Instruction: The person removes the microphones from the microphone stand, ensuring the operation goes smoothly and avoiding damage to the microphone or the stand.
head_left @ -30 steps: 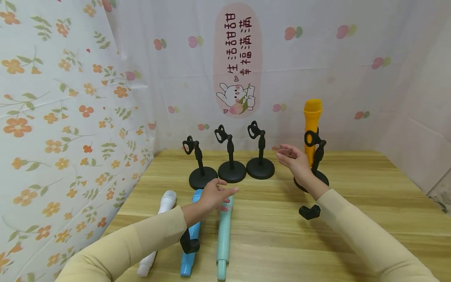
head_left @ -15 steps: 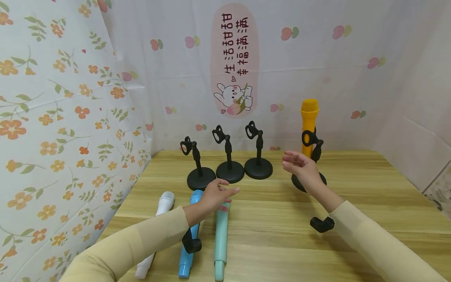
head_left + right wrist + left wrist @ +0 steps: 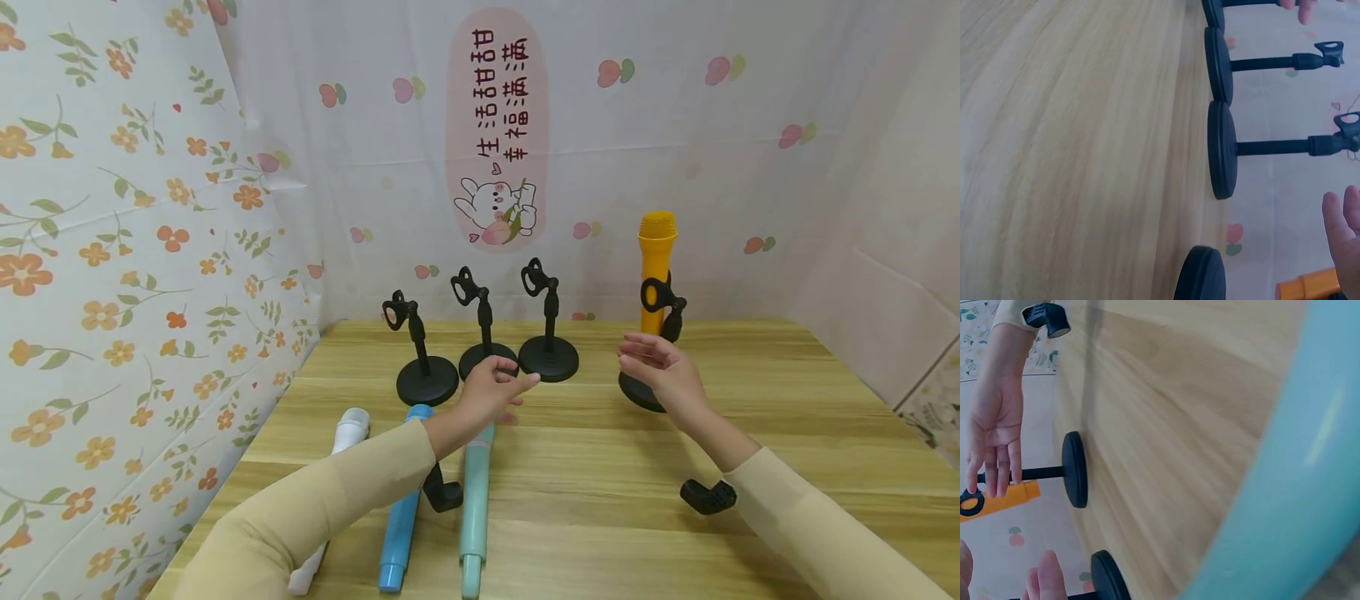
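My left hand (image 3: 486, 396) hovers over the head end of a mint-green microphone (image 3: 474, 500), fingers relaxed and holding nothing. To its left lie a blue microphone (image 3: 399, 542) and a white microphone (image 3: 351, 429), the latter partly hidden by my sleeve. A yellow microphone (image 3: 657, 242) stands upright in the clip of the right-hand black stand (image 3: 637, 394). In front of that stand is my right hand (image 3: 671, 379), fingers loosely bent with nothing between them. The left wrist view shows the right hand (image 3: 1000, 419) near the yellow microphone (image 3: 1007, 499), its grip end pointing toward the table.
Three black microphone stands with bare clips form a row at the back: the left stand (image 3: 427, 381), the middle stand (image 3: 486, 325) and the right stand (image 3: 549, 358). Behind the wooden table (image 3: 585, 517) hangs a printed cloth (image 3: 375, 150). Each wrist carries a small black camera.
My left hand has moved right and slightly up, now above the mint-green microphone's head. The right hand has drawn back and to the right, a little lower. The microphones and stands stay put.
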{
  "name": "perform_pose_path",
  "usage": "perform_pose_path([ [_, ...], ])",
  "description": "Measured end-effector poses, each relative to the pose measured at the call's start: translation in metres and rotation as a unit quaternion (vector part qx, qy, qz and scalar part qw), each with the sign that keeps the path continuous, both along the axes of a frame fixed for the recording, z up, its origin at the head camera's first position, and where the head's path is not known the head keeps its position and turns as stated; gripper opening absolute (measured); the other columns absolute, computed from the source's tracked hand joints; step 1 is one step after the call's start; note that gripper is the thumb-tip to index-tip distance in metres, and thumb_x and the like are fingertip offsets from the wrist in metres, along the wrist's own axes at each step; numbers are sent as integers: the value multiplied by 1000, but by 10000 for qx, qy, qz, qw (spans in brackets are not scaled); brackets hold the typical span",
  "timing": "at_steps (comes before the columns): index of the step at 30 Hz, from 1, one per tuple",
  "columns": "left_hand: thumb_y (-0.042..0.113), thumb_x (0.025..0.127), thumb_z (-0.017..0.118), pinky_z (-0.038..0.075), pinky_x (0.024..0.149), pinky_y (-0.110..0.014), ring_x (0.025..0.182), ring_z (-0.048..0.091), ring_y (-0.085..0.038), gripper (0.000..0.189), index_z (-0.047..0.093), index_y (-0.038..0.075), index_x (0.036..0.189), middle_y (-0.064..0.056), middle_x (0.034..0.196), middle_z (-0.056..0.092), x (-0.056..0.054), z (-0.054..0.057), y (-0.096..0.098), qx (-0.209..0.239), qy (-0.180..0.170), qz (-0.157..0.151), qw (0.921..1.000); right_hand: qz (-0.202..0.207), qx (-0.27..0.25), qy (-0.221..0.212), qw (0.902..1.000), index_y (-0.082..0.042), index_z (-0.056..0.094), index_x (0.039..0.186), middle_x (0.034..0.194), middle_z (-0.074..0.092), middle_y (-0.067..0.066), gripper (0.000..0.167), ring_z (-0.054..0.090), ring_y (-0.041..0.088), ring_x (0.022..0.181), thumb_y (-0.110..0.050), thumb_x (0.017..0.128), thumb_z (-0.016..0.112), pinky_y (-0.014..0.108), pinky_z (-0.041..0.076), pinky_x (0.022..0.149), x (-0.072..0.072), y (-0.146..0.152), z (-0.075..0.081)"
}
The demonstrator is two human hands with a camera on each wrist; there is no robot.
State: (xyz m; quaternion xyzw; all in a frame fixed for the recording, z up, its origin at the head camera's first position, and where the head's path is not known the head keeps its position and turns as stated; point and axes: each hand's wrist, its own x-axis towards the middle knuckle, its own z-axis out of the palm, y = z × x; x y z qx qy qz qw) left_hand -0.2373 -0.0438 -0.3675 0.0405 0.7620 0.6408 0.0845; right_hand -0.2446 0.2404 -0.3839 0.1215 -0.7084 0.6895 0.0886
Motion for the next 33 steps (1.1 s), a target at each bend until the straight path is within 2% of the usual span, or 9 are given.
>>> perform_pose_path([
  [7,32,84,78,59,61,-43,78,68,-19,49,56,8,121,-8,99,62,-10,9,21,-12,311,-36,9995,-234,26,313,9992,-10,62,122,106,66,-7,33,64,3,96,-7,91,69,17,51,81,5,12,-2],
  [10,33,84,77,59,61,-40,82,68,-22,50,56,10,123,-6,99,63,-14,13,29,2,395,-93,9992,-425,86,331,9985,-4,60,125,105,66,-5,36,64,1,94,-7,90,69,15,51,80,5,16,-3],
  [14,34,85,76,59,60,-36,87,67,-25,50,55,10,124,-4,100,62,-20,16,40,79,501,-202,9985,-634,123,181,9977,-1,55,130,109,64,-1,43,63,1,93,-12,91,70,14,50,80,6,22,-4],
  [17,34,86,76,58,59,-34,83,66,-21,50,55,11,125,-4,98,61,-26,17,50,116,659,-323,9972,-824,193,13,9964,-2,54,132,113,62,2,46,63,1,93,-16,91,70,14,50,80,8,28,-6],
  [23,33,86,76,58,65,-35,87,65,-23,48,56,13,125,0,98,61,-36,19,68,104,991,-559,9935,-1088,300,-232,9933,3,48,136,112,60,0,55,62,0,93,-20,91,70,16,51,80,14,38,-9],
  [27,32,86,76,58,72,-38,88,63,-19,46,57,14,124,1,99,59,-42,22,77,81,1200,-672,9905,-1147,38,-266,9930,2,51,134,111,61,0,48,62,0,92,-14,92,68,16,51,79,14,44,-13],
  [30,32,87,75,57,75,-38,88,61,-16,45,58,13,124,0,103,60,-49,24,84,68,1349,-710,9883,-1323,20,-272,9908,-6,58,128,108,61,-3,39,63,-1,89,-14,91,69,16,51,78,13,47,-14],
  [33,35,87,74,55,79,-33,92,59,-14,49,57,13,127,-3,111,62,-57,25,89,-78,1464,-678,9869,-1455,68,-298,9889,-14,61,122,105,62,-6,33,63,-1,88,-15,91,70,16,51,78,12,49,-14],
])
